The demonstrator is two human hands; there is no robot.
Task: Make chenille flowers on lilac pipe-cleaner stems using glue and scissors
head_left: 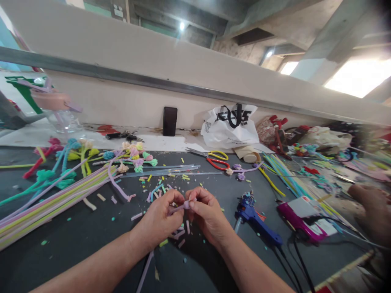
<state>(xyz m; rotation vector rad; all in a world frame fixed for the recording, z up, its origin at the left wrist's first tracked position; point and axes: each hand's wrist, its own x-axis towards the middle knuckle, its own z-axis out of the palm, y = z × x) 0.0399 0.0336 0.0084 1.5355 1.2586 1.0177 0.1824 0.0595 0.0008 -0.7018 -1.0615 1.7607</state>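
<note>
Both hands meet over the middle of the dark table. My left hand [165, 215] is closed, with thumb and fingers pinching a lilac pipe cleaner [176, 209]. At its knotted or bunched end, the fingertips of my right hand [204, 213] pinch the same lilac piece. A lilac strand [145, 270] hangs down below my left hand. Short cut bits [180, 235] of pipe cleaner lie under and around the hands. To the right of my right hand rests a blue hot glue gun [258, 221], its nozzle pointing left.
Long pipe cleaners [61, 195] and finished-looking fuzzy flowers [137, 154] lie left. Scissors [218, 159] and clear glue sticks [161, 171] lie behind the hands. A phone [170, 121] leans on the wall beside a white bag [230, 128]. A magenta glue gun [301, 221] and another person's hand [372, 203] are right.
</note>
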